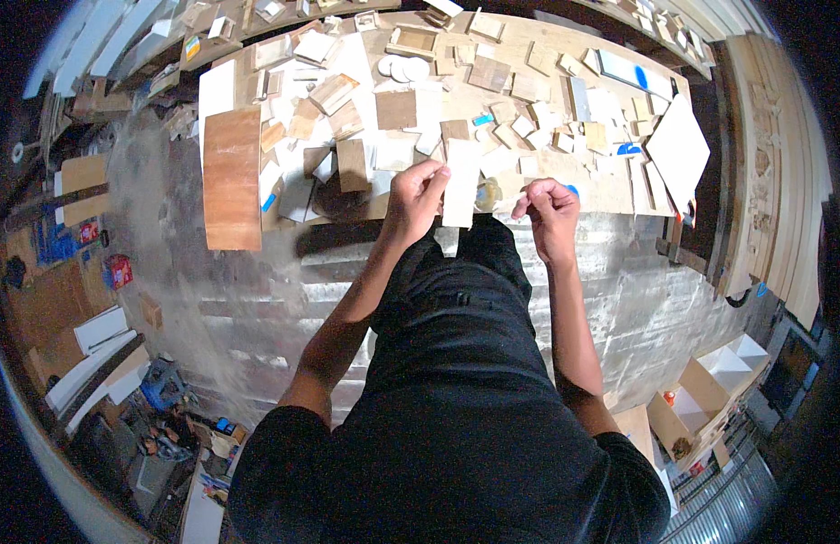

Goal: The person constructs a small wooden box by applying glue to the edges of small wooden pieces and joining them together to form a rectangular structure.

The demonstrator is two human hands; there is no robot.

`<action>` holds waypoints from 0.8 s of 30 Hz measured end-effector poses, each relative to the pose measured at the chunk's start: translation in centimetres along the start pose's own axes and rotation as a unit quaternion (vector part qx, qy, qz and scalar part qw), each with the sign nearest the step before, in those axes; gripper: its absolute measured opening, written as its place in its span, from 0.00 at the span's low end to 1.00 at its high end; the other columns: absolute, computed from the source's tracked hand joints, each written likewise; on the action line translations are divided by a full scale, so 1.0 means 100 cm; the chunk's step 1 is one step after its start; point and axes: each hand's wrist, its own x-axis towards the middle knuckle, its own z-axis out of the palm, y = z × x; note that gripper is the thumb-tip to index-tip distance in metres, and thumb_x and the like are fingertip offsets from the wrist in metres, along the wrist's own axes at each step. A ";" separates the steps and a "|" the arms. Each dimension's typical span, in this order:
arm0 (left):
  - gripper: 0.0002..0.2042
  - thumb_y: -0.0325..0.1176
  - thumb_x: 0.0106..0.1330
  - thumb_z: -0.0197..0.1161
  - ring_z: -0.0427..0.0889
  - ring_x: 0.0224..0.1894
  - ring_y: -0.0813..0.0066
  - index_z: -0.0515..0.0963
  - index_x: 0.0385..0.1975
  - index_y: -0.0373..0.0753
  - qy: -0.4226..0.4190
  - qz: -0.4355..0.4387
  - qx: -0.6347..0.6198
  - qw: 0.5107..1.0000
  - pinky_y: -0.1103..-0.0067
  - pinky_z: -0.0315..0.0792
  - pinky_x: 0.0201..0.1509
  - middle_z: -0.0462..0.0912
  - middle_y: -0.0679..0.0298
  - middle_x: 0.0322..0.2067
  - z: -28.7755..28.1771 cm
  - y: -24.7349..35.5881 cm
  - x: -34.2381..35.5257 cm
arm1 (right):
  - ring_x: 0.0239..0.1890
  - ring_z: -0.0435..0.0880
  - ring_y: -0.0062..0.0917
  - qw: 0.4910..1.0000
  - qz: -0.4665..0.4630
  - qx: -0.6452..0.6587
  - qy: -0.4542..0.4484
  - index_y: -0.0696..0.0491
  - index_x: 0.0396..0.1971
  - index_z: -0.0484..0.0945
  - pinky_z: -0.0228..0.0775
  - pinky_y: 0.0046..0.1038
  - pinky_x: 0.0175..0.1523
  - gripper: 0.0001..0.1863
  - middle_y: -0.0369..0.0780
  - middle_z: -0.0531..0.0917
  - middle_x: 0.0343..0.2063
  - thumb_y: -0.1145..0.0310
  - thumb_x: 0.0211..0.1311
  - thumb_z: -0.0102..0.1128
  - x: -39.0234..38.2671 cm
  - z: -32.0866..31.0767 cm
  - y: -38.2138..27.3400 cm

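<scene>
The left hand pinches the left edge of a pale rectangular board between thumb and fingers, at the near edge of the table; the right hand is off to the board's right, fingers curled in toward the thumb, though I cannot tell whether it grips anything; a reddish-brown wooden panel lies at the table's left end, jutting past the near edge; white discs lie farther back.

There's a bunch of long pale boards running down the right, a compartmented box below, plus a red package way over left.
</scene>
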 end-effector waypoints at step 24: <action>0.08 0.27 0.73 0.58 0.76 0.29 0.80 0.78 0.37 0.26 0.053 0.236 0.081 0.967 0.82 0.71 0.31 0.79 0.59 0.32 0.005 0.108 0.007 | 0.19 0.83 0.23 0.998 -0.006 -0.068 0.007 0.56 0.24 0.74 0.78 0.26 0.26 0.11 0.43 0.84 0.21 0.75 0.68 0.64 -0.010 0.062 -0.060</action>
